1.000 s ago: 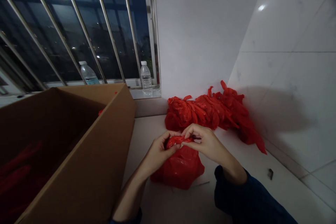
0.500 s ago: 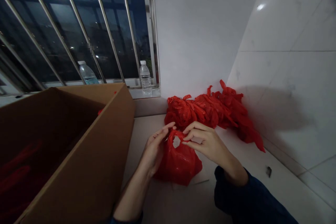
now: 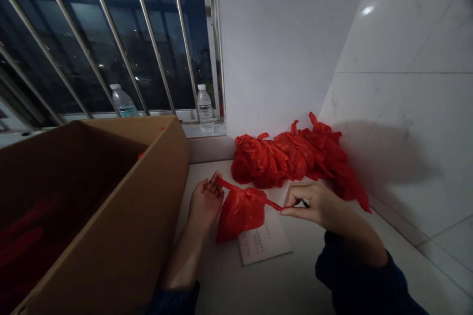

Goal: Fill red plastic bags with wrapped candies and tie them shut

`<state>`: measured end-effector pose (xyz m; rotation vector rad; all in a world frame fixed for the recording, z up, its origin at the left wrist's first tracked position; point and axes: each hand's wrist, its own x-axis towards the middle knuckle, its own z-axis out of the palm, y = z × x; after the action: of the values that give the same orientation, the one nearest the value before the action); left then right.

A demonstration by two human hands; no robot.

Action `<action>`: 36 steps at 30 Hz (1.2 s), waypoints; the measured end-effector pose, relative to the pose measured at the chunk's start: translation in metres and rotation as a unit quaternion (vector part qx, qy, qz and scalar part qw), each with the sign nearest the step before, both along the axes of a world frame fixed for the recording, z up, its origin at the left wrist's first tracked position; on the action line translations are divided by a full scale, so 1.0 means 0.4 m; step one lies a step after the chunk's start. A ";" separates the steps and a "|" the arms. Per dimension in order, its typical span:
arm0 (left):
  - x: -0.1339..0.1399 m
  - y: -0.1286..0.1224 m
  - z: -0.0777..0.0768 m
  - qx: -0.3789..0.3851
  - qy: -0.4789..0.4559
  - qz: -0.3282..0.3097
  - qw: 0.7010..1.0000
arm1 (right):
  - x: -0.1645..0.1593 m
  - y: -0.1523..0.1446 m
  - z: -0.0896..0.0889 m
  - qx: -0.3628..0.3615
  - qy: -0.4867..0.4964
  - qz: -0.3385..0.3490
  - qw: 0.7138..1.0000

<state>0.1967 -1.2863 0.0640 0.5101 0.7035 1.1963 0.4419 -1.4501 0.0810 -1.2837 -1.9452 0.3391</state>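
Observation:
A red plastic bag (image 3: 242, 214) is stretched between my hands, its neck drawn into a knot with the two handles pulled out sideways. My left hand (image 3: 207, 199), palm up with curled fingers, grips the left handle end. Between thumb and fingers, my right hand (image 3: 308, 203) pinches the right handle end. Under the bag lies a pale booklet (image 3: 264, 243) with lines of print, partly covered by it. What the bag holds is hidden.
Behind my hands, a heap of red plastic bags (image 3: 288, 155) lies along the wall. An open cardboard box (image 3: 148, 211) with red things inside stands at left. One clear bottle (image 3: 205, 110) and another bottle (image 3: 123, 102) stand by the barred window.
My hands have moved apart, pulling the bag's handles out to both sides and tightening its neck into a knot. The bag has drawn up smaller, showing more of the booklet.

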 end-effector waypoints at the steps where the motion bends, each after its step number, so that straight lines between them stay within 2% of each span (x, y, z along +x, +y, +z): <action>1: 0.000 0.004 -0.004 -0.002 0.003 0.001 1.000 | 0.007 -0.002 -0.001 -0.015 -0.001 0.002 1.000; 6: 0.026 -0.020 0.002 0.036 0.019 0.029 0.999 | 0.016 0.002 0.001 -0.044 0.040 0.015 0.998; 8: 0.039 -0.053 0.014 0.099 0.033 0.035 0.994 | -0.005 0.021 0.001 -0.028 0.111 0.014 0.993; 10: 0.044 -0.095 0.027 0.203 0.079 0.005 0.976 | -0.043 0.052 -0.005 -0.012 0.207 0.017 0.978; 13: 0.037 -0.149 0.041 0.351 0.170 -0.104 0.915 | -0.112 0.106 -0.026 -0.031 0.325 0.055 0.944; 15: 0.031 -0.168 0.046 0.402 0.193 -0.156 0.881 | -0.149 0.136 -0.041 -0.054 0.374 0.076 0.923; 18: 0.030 -0.167 0.041 0.472 0.222 -0.139 0.842 | -0.175 0.161 -0.058 -0.035 0.437 0.059 0.897; 20: 0.035 -0.153 0.026 0.511 0.290 -0.120 0.800 | -0.177 0.167 -0.063 -0.009 0.477 0.038 0.878; 23: 0.047 -0.125 -0.010 0.533 0.398 -0.154 0.731 | -0.171 0.169 -0.066 0.008 0.505 0.031 0.863; 25: 0.055 -0.106 -0.036 0.526 0.423 -0.171 0.717 | -0.163 0.167 -0.067 0.024 0.494 0.027 0.869; 28: 0.063 -0.081 -0.064 0.489 0.412 -0.120 0.759 | -0.146 0.166 -0.077 0.062 0.422 0.009 0.904; 30: 0.069 -0.071 -0.076 0.459 0.401 -0.065 0.790 | -0.136 0.172 -0.096 0.073 0.313 0.001 0.947; 32: 0.075 -0.067 -0.085 0.442 0.402 -0.032 0.801 | -0.132 0.186 -0.125 0.056 0.172 0.005 0.984; 34: 0.079 -0.066 -0.092 0.434 0.411 -0.023 0.801 | -0.128 0.206 -0.160 0.018 0.054 0.006 0.998; 36: 0.077 -0.061 -0.099 0.434 0.432 -0.034 0.790 | -0.121 0.226 -0.192 -0.014 0.001 -0.008 1.000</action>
<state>0.2275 -1.3106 0.0243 1.9308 0.8448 1.1447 0.3936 -1.3599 0.0041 -1.3155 -1.9342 0.3603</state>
